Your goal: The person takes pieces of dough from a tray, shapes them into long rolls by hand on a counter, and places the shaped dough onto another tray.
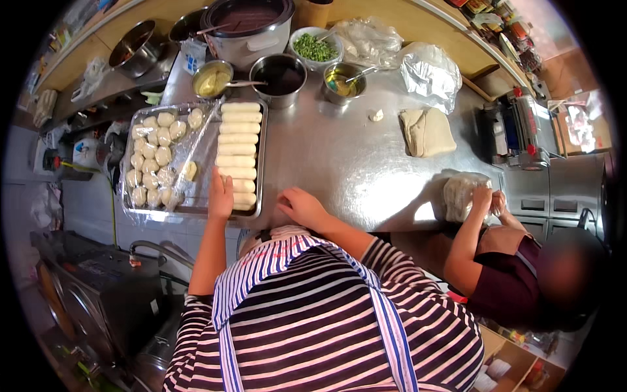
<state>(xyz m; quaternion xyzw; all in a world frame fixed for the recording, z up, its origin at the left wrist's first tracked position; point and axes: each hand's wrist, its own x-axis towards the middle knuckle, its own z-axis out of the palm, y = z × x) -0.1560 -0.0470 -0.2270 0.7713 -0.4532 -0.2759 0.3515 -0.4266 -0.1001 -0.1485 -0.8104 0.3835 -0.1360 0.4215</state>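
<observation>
A metal tray [258, 171] sits at the table's left front. In its right part lies a column of pale dough rolls [238, 139]. Round dough balls [157, 155] fill its left part beneath clear plastic film [204, 145]. My left hand [221, 195] rests with its fingers stretched along the left ends of the lower rolls; whether it presses on them I cannot tell. Right of the tray, at the front edge of the steel table [326, 150], my right hand [302, 208] is loosely bent with its fingers apart, and nothing shows in it.
Along the back stand a slow cooker [256, 47], a pot of dark liquid [279, 93], a bowl of chopped greens [316, 64] and an oil pot [340, 96]. Folded dough [428, 132] lies at right. A co-worker's hands [488, 199] handle a plastic-wrapped bundle [462, 194].
</observation>
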